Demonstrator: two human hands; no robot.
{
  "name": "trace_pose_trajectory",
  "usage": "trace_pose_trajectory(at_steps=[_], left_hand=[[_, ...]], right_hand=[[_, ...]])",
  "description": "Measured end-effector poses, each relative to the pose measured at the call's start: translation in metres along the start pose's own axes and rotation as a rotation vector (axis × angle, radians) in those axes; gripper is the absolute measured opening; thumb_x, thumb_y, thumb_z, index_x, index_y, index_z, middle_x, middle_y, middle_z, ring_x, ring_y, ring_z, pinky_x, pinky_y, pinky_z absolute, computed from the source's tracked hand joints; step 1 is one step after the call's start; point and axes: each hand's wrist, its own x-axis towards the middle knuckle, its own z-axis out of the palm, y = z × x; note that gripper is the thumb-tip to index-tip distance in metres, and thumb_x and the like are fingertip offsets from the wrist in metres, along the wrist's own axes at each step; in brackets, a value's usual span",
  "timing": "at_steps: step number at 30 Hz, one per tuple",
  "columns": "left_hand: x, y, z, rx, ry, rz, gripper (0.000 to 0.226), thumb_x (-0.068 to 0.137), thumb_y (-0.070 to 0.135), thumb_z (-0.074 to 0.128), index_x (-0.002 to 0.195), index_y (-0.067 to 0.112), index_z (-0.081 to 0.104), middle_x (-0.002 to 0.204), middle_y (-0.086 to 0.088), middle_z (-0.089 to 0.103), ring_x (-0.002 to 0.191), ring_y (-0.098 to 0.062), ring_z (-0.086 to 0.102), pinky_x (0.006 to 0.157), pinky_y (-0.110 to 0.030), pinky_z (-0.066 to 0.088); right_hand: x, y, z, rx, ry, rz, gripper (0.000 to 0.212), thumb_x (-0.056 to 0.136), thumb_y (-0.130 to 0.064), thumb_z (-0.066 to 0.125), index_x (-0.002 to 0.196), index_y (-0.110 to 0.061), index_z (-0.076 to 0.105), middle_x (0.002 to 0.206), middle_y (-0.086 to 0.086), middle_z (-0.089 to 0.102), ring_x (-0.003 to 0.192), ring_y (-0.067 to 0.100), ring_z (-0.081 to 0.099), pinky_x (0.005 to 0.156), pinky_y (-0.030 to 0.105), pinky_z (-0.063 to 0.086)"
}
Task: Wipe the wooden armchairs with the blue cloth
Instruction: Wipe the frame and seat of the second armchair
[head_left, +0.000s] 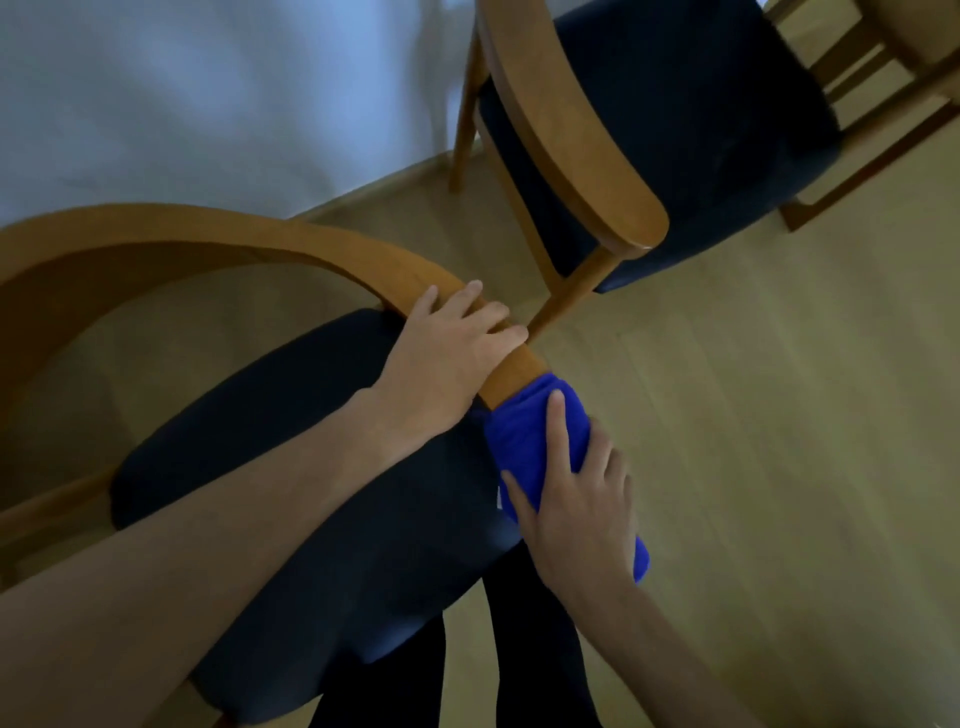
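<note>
A wooden armchair (171, 228) with a curved armrest and a dark seat cushion fills the lower left. My left hand (447, 353) lies flat on top of the armrest near its end, fingers spread over the wood. The blue cloth (524, 431) is wrapped around the end of that armrest. My right hand (576, 499) presses on the cloth and grips it around the wood. A second wooden armchair (561, 135) with a dark seat stands at the upper right, its leg close to my left fingers.
A white wall (208, 93) rises at the upper left. Light wood flooring (779, 389) spreads out on the right. Part of another wooden frame (883, 78) shows in the top right corner. My dark-clothed legs (519, 649) are below the seat.
</note>
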Motion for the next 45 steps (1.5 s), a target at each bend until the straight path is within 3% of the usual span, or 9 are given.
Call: trace_pose_trajectory(at_steps=[2,7,10,17,23,29,37,41,45], left_hand=[[0.001,0.002,0.001,-0.027,0.004,-0.012,0.061,0.086,0.022,0.066,0.141,0.025,0.041,0.147,0.0,0.043,0.143,-0.027,0.027,0.111,-0.055,0.029],[-0.01,-0.029,-0.009,-0.134,0.059,-0.066,0.089,0.079,0.01,0.073,0.151,0.016,0.022,0.159,-0.005,0.021,0.147,-0.024,0.017,0.113,-0.038,0.027],[-0.024,-0.064,-0.017,-0.045,0.081,-0.172,0.092,0.076,0.012,0.075,0.152,0.017,0.022,0.158,-0.009,0.023,0.146,-0.028,0.018,0.116,-0.04,0.019],[-0.058,-0.145,-0.033,0.251,0.058,-0.641,0.08,0.076,0.025,0.074,0.142,0.005,0.033,0.146,-0.022,0.037,0.138,-0.039,0.03,0.111,-0.061,0.019],[-0.062,-0.169,-0.021,0.218,0.147,-0.668,0.037,0.088,0.03,0.064,0.118,0.013,0.055,0.121,-0.014,0.057,0.117,-0.036,0.049,0.103,-0.064,0.029],[-0.055,-0.165,-0.02,0.194,0.179,-0.72,0.031,0.09,0.034,0.06,0.113,0.013,0.057,0.115,-0.013,0.06,0.115,-0.036,0.051,0.104,-0.065,0.027],[-0.054,-0.162,-0.018,0.158,0.164,-0.768,0.034,0.091,0.022,0.055,0.124,0.014,0.054,0.128,-0.008,0.055,0.127,-0.031,0.041,0.111,-0.059,0.02],[-0.07,-0.163,-0.017,0.112,0.207,-0.746,0.056,0.086,0.022,0.057,0.139,0.015,0.043,0.147,-0.011,0.041,0.141,-0.029,0.029,0.115,-0.048,0.02],[-0.116,-0.187,-0.023,0.124,0.328,-1.022,0.082,0.081,0.034,0.067,0.149,0.016,0.024,0.154,-0.019,0.025,0.144,-0.037,0.02,0.114,-0.054,0.017]], right_hand=[[0.029,-0.018,-0.005,-0.038,0.022,-0.041,0.088,0.09,-0.064,0.047,0.158,-0.022,0.01,0.135,0.022,0.047,0.103,0.036,0.057,0.084,0.046,0.051],[0.055,-0.032,-0.012,-0.01,0.007,-0.104,0.088,0.09,-0.066,0.046,0.157,-0.024,0.008,0.142,0.017,0.043,0.109,0.033,0.055,0.088,0.045,0.049],[0.033,-0.013,-0.01,0.029,0.021,-0.114,0.085,0.09,-0.065,0.048,0.157,-0.027,0.013,0.15,0.015,0.037,0.116,0.033,0.054,0.087,0.044,0.051],[-0.021,0.013,0.006,0.062,-0.007,-0.034,0.093,0.081,-0.051,0.068,0.154,-0.02,0.021,0.147,0.024,0.035,0.107,0.042,0.054,0.081,0.053,0.053],[0.034,-0.027,-0.008,-0.089,0.028,-0.121,0.082,0.091,-0.057,0.052,0.157,-0.022,0.018,0.144,0.026,0.037,0.111,0.044,0.052,0.088,0.054,0.047],[0.109,-0.082,-0.015,-0.132,0.091,-0.292,0.078,0.097,-0.062,0.036,0.157,-0.027,0.001,0.151,0.018,0.03,0.123,0.038,0.045,0.097,0.05,0.041],[0.189,-0.166,-0.016,-0.109,0.07,-0.595,0.074,0.097,-0.049,0.048,0.156,-0.026,0.01,0.137,0.013,0.045,0.11,0.033,0.052,0.089,0.045,0.045],[0.212,-0.198,-0.019,-0.067,0.004,-0.746,0.07,0.098,-0.047,0.05,0.155,-0.027,0.014,0.132,0.01,0.05,0.105,0.029,0.057,0.085,0.04,0.047],[0.211,-0.185,-0.017,-0.048,0.004,-0.781,0.075,0.098,-0.046,0.051,0.156,-0.027,0.008,0.136,0.009,0.046,0.111,0.028,0.055,0.089,0.04,0.046]])
